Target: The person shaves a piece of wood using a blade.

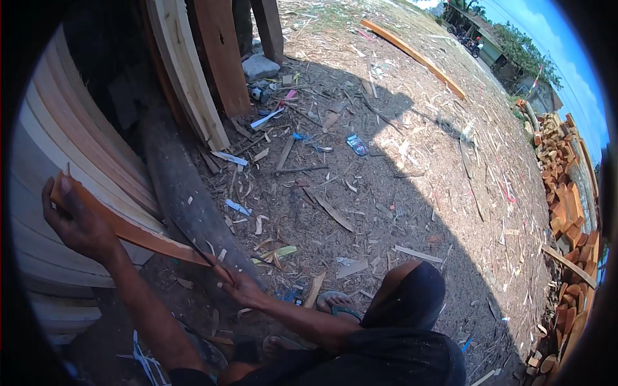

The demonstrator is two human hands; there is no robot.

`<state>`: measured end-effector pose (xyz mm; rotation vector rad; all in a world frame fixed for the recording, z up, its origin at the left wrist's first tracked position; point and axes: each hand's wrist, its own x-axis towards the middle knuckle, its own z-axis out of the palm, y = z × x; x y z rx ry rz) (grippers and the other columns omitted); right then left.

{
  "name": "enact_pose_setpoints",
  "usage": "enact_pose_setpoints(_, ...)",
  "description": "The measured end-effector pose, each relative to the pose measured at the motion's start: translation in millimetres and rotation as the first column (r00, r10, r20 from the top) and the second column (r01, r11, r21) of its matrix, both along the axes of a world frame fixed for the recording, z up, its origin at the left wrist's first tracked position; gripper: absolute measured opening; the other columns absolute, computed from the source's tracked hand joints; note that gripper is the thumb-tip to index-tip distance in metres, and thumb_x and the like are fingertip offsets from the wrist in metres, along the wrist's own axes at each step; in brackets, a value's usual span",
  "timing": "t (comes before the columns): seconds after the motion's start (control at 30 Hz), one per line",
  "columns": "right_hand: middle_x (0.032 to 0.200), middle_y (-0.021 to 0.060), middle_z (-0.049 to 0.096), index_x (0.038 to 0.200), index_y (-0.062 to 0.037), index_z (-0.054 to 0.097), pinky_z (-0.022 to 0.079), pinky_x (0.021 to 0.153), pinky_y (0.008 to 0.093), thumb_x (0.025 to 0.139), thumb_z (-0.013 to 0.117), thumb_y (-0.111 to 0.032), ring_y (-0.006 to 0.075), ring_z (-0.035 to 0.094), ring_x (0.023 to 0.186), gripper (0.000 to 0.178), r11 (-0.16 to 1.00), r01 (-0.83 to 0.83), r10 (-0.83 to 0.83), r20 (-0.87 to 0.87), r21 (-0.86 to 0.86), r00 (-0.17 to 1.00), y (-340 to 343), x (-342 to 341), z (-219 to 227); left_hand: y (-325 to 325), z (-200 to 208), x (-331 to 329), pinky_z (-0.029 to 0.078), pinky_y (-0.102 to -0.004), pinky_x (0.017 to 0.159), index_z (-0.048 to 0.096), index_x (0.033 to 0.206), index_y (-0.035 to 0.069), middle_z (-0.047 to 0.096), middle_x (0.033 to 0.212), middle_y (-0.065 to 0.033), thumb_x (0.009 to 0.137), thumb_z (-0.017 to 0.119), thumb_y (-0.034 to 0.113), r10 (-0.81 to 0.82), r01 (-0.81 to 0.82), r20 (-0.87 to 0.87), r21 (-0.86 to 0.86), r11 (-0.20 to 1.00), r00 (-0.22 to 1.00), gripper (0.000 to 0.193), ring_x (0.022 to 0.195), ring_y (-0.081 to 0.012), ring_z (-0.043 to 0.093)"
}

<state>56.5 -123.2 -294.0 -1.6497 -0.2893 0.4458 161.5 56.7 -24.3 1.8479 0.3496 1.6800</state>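
My left hand (pixel 82 222) is closed round the upper end of a narrow reddish-brown wooden strip (pixel 145 238), thumb on top. The strip slants down to the right, across the front of stacked pale boards. Around the handle end of a thin, dark, blade-like tool (pixel 209 255), my right hand (pixel 239 287) is closed near the strip's lower end. The tool lies along the strip; whether its edge touches the wood I cannot tell. Under the strip's lower part runs a dark log (pixel 183 186).
Pale boards (pixel 48 138) are stacked at the left, with upright planks (pixel 222 58) behind. Wood shavings and scraps litter the ground (pixel 412 212). A long beam (pixel 415 56) lies farther off, and cut wood (pixel 566 212) is piled at the right. My sandalled foot (pixel 338 302) is close by.
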Motion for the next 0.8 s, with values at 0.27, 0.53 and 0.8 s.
enact_pose_setpoints(0.27, 0.078, 0.0163, 0.063, 0.124, -0.0032, 0.051, 0.047, 0.068, 0.0397, 0.091, 0.059, -0.032, 0.0289, 0.064, 0.073, 0.044, 0.985, -0.047, 0.02, -0.157, -0.165, 0.987, -4.0, 19.2, 70.1, 13.0, -0.9, -8.2, 0.045, -0.0287, 0.08, 0.055, 0.11, 0.002, 0.058, 0.097, -0.0083, 0.093, 0.058, 0.042, 0.02, -0.024, 0.094, 0.038, 0.999, 0.995, 0.044, 0.088, -0.0169, 0.056)
enact_pose_setpoints(0.53, 0.058, 0.0024, 0.048, 0.102, 0.0019, 0.054, 0.046, 0.057, 0.03, 0.095, 0.051, -0.039, 0.0156, 0.048, 0.05, 0.042, 0.807, -0.002, -0.379, 0.521, 0.59, 0.765, 13.7, 4.7, 101.9, 21.6, -3.9, -34.9, 0.044, -0.0249, 0.074, 0.053, 0.108, -0.001, 0.055, 0.09, -0.0055, 0.092, 0.059, 0.043, 0.023, -0.032, 0.185, 0.042, 0.999, 0.982, 0.047, 0.081, -0.0111, 0.052)
enact_pose_setpoints(0.8, 0.056, 0.0015, 0.047, 0.087, 0.0007, 0.055, 0.041, 0.049, 0.0253, 0.095, 0.051, -0.043, 0.0122, 0.051, 0.05, 0.045, 0.997, -0.065, 0.057, -0.178, -0.041, 0.982, -4.1, 13.5, 121.0, 21.9, -14.8, -51.1, 0.044, -0.0248, 0.076, 0.051, 0.109, -0.001, 0.056, 0.092, -0.0072, 0.094, 0.058, 0.036, -0.018, -0.003, 0.239, 0.086, 0.996, 0.971, 0.041, 0.084, -0.0129, 0.053)
